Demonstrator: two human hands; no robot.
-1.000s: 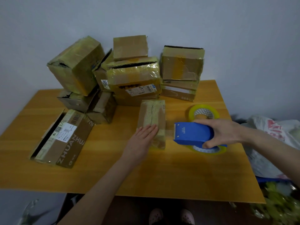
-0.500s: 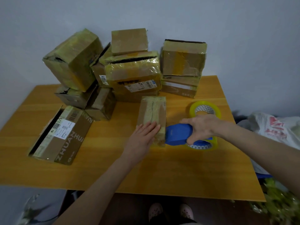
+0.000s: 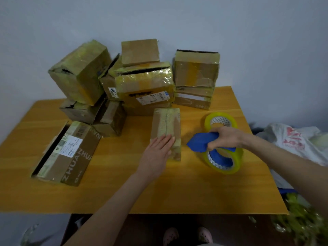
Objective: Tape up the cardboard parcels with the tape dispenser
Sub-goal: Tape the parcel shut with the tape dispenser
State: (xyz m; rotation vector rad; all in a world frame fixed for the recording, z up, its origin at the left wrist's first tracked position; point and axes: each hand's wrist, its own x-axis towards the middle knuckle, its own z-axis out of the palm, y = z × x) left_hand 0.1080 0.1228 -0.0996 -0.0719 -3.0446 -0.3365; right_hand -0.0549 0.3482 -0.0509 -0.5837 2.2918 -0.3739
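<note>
- Tape dispenser (image 3: 200,142), blue, sits to the right of the middle of the table, just right of the small parcel and apart from it. It is tilted, its blurred nose pointing left toward the parcel.
- Its yellow-edged tape roll (image 3: 237,161) hangs below the handle on the near side; whether the roll touches the tabletop cannot be told.
- Right hand (image 3: 225,138) grasps the tape dispenser from above, fingers curled round its handle.
- Small parcel (image 3: 166,125) lies lengthwise near the table's centre, a taped seam running down its top.
- Left hand (image 3: 158,153) lies flat on the near end of the small parcel, fingers straight and together, palm down.
- Spare tape roll (image 3: 208,119) lies just behind the right hand, toward the far right of the table.
- Flat box (image 3: 71,153) printed ZHUANZHUAN lies at the left of the table with a white label on top, well apart from the small parcel.
- Stacked parcels (image 3: 145,86), wrapped in yellowish tape, are piled along the far edge against the wall, some leaning on others.
- Wooden table (image 3: 124,189) bears all of it.
- White plastic bag (image 3: 292,139) with red print lies beyond the table's right edge.
- Pink shoes (image 3: 188,236) show below the near edge.
</note>
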